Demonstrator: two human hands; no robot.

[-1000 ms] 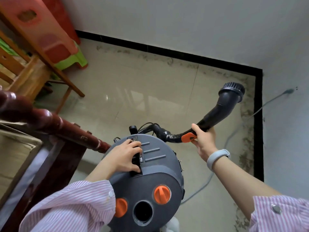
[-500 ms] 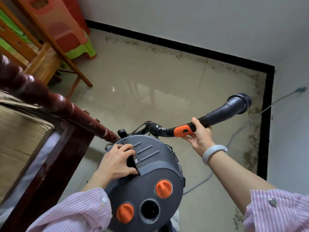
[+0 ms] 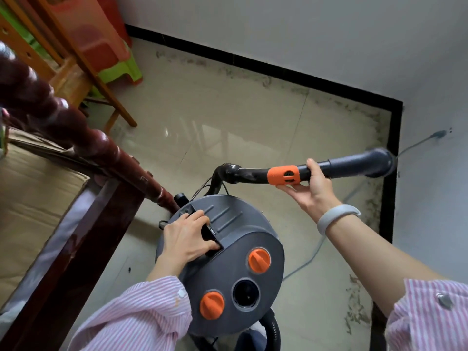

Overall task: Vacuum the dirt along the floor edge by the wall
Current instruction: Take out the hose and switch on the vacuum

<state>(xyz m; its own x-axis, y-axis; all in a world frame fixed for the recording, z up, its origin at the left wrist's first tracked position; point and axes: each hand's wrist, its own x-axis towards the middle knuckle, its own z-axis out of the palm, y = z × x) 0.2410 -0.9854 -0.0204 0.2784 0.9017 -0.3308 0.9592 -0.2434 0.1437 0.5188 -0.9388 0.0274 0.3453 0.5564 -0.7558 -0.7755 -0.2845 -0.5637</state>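
- Grey vacuum canister (image 3: 228, 274): left hand (image 3: 186, 238) grips its top handle, fingers curled in.
- Right hand (image 3: 310, 190) holds the black wand (image 3: 342, 167), nozzle (image 3: 379, 162) near the wall-edge dirt (image 3: 372, 203).

Glossy beige tiled floor (image 3: 228, 127); dirt (image 3: 372, 206) lies along its black skirting (image 3: 387, 173); grey cable (image 3: 311, 257) beside dirt; chair legs (image 3: 121, 115) opposite.

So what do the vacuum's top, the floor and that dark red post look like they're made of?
Vacuum top: matte grey moulded plastic, with ribs and orange knobs. Floor: glossy glazed tile, judging by reflections and thin joint lines. Dark red post: probably lacquered turned wood, shiny with rounded, lathe-like swellings.
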